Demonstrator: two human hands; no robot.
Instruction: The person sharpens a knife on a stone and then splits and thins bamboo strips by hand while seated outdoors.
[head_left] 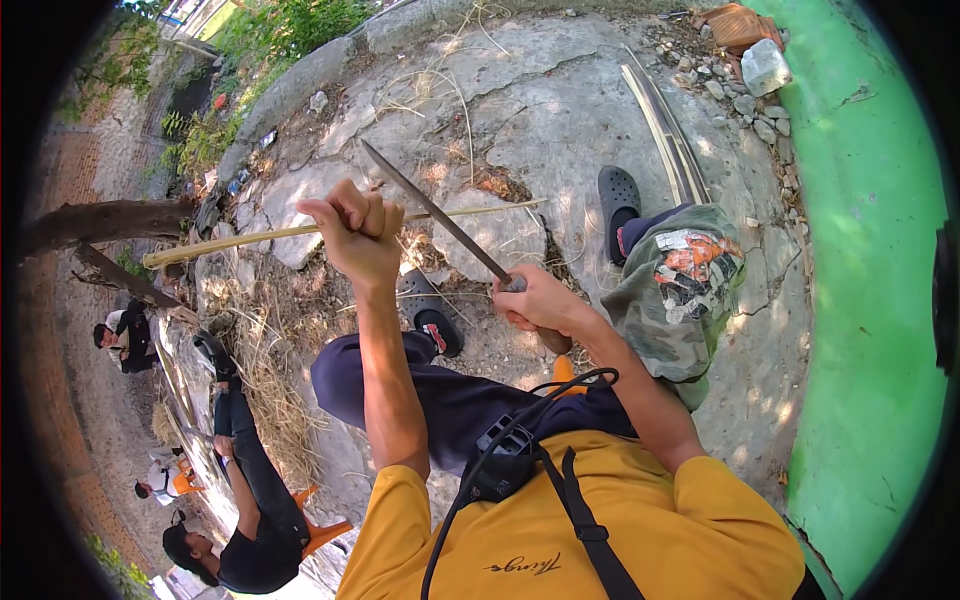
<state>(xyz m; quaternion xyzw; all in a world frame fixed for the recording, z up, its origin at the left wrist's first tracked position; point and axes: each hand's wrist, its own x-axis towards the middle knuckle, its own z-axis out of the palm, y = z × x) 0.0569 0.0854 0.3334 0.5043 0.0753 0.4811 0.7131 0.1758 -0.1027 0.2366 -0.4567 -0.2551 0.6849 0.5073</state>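
My left hand (362,232) is closed around a long, thin bamboo strip (235,241), its thumb pointing left. The strip lies nearly level, its thicker pale end far to the left and its thin tip right of the hand. In my right hand (543,303) is the wooden handle of a long knife (440,214). Its dark, narrow blade slants up and to the left, crossing the strip just right of my left fist. Whether the edge touches the strip, I cannot tell. Both hands are above my lap and feet.
Camouflage cloth (690,300) covers my right knee. Split bamboo strips (660,135) lie on cracked concrete beyond my right clog (619,195). A green wall (860,300) borders the right, with rubble beside it. At left are tree trunks (110,225), dry shavings (275,400) and a seated person (262,535).
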